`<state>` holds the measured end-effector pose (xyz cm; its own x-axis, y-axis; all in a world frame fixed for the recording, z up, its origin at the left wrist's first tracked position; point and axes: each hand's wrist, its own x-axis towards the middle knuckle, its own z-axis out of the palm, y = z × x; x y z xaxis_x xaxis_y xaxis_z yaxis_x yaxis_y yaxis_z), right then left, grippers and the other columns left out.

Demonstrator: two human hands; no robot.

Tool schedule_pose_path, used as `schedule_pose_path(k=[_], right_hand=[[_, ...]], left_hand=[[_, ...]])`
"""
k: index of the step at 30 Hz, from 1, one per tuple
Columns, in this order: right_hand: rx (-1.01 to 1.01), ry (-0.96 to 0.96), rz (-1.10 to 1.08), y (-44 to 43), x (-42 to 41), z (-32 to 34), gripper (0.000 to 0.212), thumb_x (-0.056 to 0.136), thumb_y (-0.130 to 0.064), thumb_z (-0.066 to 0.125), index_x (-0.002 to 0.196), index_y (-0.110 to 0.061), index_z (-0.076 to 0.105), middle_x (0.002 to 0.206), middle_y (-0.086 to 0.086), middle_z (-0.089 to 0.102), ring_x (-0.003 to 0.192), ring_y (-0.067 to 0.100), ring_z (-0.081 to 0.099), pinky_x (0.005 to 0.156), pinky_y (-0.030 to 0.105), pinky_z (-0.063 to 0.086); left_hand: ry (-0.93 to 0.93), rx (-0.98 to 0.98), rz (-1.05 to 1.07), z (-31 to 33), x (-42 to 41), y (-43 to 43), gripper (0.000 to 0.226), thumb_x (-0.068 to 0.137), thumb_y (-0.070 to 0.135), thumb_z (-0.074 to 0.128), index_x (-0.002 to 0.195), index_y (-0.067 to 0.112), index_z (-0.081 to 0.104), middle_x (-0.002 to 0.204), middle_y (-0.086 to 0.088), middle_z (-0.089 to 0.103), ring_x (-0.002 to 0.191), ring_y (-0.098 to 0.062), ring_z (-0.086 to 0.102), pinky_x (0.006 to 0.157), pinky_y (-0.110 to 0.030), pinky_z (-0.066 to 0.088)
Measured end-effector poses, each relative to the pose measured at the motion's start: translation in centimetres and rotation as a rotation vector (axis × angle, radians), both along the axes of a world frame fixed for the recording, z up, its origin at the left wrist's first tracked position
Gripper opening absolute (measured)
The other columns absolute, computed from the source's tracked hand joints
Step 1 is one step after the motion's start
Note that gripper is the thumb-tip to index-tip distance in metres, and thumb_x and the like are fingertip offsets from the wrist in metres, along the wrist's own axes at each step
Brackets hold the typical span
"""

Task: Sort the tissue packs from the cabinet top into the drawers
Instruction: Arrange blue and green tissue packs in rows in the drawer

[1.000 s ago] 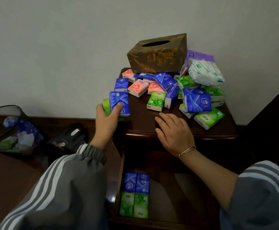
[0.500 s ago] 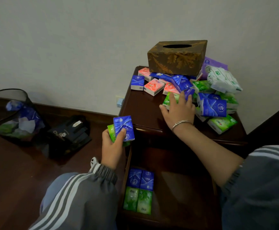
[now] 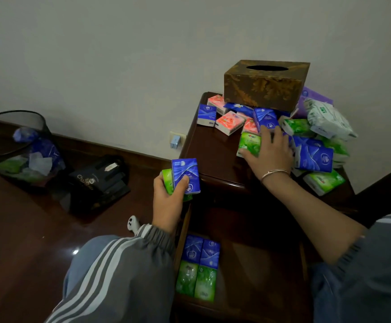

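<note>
Left hand clamped two tissue packs above the open drawer; right hand lay spread over a green pack on the cabinet surface. Dragging it might topple the crowded pile.

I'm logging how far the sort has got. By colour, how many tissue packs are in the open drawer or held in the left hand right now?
blue tissue packs: 3 (2 in the drawer, 1 in the left hand)
green tissue packs: 3 (2 in the drawer, 1 in the left hand)
Total: 6
</note>
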<state>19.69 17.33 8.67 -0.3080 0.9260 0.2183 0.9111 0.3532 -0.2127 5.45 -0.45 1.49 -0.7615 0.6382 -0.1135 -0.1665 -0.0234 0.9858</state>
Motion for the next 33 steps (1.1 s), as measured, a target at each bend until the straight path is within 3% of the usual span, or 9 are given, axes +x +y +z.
schedule_pose_path(k=[2, 4, 9, 14, 16, 18, 21, 29, 33], right_hand=[[-0.071, -0.175, 0.025, -0.6, -1.1, -0.5, 0.079, 0.085, -0.064, 0.044, 0.144, -0.014, 0.030, 0.155, 0.013, 0.021, 0.144, 0.040, 0.000, 0.111, 0.052, 0.023], [-0.020, -0.230, 0.103, -1.6, -1.9, -1.4, 0.075, 0.087, -0.061, 0.042, 0.142, -0.010, 0.034, 0.151, 0.011, 0.031, 0.146, 0.032, -0.003, 0.110, 0.052, 0.025], [0.162, -0.087, 0.156, -3.2, -1.3, -2.4, 0.050, 0.082, -0.053, 0.056, 0.116, -0.017, 0.052, 0.123, 0.007, 0.052, 0.123, 0.025, 0.042, 0.096, 0.046, 0.038], [0.196, 0.121, 0.185, -2.9, 0.1, -1.9, 0.050, 0.074, -0.063, 0.060, 0.098, -0.019, 0.058, 0.112, 0.004, 0.051, 0.111, 0.026, 0.046, 0.085, 0.042, 0.039], [0.153, 0.161, 0.102, -2.5, 0.1, -1.9, 0.064, 0.071, -0.070, 0.056, 0.111, -0.021, 0.055, 0.132, 0.007, 0.044, 0.130, 0.031, 0.035, 0.096, 0.051, 0.037], [-0.060, 0.128, -0.019, -2.1, -0.4, -2.0, 0.089, 0.065, -0.082, 0.049, 0.134, -0.025, 0.040, 0.152, 0.007, 0.022, 0.142, 0.035, 0.013, 0.106, 0.059, 0.024], [-0.288, 0.066, -0.112, -2.0, -1.5, -2.6, 0.106, 0.060, -0.090, 0.040, 0.144, -0.029, 0.022, 0.158, 0.003, 0.004, 0.145, 0.035, -0.002, 0.110, 0.061, 0.016], [-0.305, 0.015, -0.154, -1.5, -2.6, -1.7, 0.103, 0.054, -0.068, 0.064, 0.138, -0.020, 0.028, 0.150, 0.011, 0.016, 0.139, 0.040, 0.010, 0.102, 0.058, 0.028], [-0.299, 0.036, -0.152, -1.8, -2.0, -1.4, 0.099, 0.050, -0.061, 0.069, 0.131, -0.021, 0.029, 0.142, 0.010, 0.026, 0.129, 0.040, 0.023, 0.093, 0.054, 0.038]], left_hand=[[-0.003, -0.005, 0.001, 0.0, 0.0, 0.1, 0.037, 0.086, 0.022, 0.067, 0.116, 0.010, 0.048, 0.093, 0.003, 0.064, 0.067, 0.009, 0.064, 0.056, -0.008, 0.048], [-0.006, -0.009, 0.000, 0.0, 0.0, 0.0, 0.037, 0.086, 0.023, 0.068, 0.116, 0.011, 0.049, 0.094, 0.002, 0.065, 0.069, 0.007, 0.065, 0.056, -0.009, 0.049], [-0.015, -0.014, -0.002, -0.3, 0.0, -0.2, 0.040, 0.085, 0.025, 0.068, 0.118, 0.011, 0.048, 0.095, 0.003, 0.066, 0.071, 0.006, 0.066, 0.056, -0.010, 0.050], [-0.021, -0.006, 0.005, -0.4, -0.1, 0.0, 0.037, 0.085, 0.024, 0.069, 0.115, 0.012, 0.049, 0.094, 0.003, 0.065, 0.070, 0.007, 0.066, 0.056, -0.009, 0.049], [-0.019, 0.000, 0.009, -0.3, 0.0, 0.0, 0.036, 0.085, 0.023, 0.069, 0.114, 0.013, 0.050, 0.094, 0.004, 0.065, 0.070, 0.008, 0.065, 0.056, -0.009, 0.049], [-0.010, 0.002, 0.012, -0.3, 0.1, 0.0, 0.036, 0.085, 0.024, 0.069, 0.114, 0.014, 0.050, 0.093, 0.006, 0.065, 0.069, 0.008, 0.065, 0.056, -0.008, 0.049], [0.006, 0.004, 0.019, -0.3, 0.2, 0.1, 0.033, 0.085, 0.021, 0.068, 0.111, 0.011, 0.050, 0.090, 0.005, 0.064, 0.066, 0.009, 0.064, 0.056, -0.008, 0.048], [0.032, -0.006, 0.023, -0.1, 0.2, 0.0, 0.034, 0.086, 0.019, 0.067, 0.114, 0.009, 0.050, 0.094, 0.001, 0.064, 0.076, -0.004, 0.062, 0.059, -0.009, 0.050], [0.044, -0.014, 0.040, -0.3, 0.4, -0.2, 0.033, 0.086, 0.018, 0.067, 0.114, 0.008, 0.051, 0.090, 0.004, 0.064, 0.069, 0.004, 0.062, 0.057, -0.007, 0.048]])
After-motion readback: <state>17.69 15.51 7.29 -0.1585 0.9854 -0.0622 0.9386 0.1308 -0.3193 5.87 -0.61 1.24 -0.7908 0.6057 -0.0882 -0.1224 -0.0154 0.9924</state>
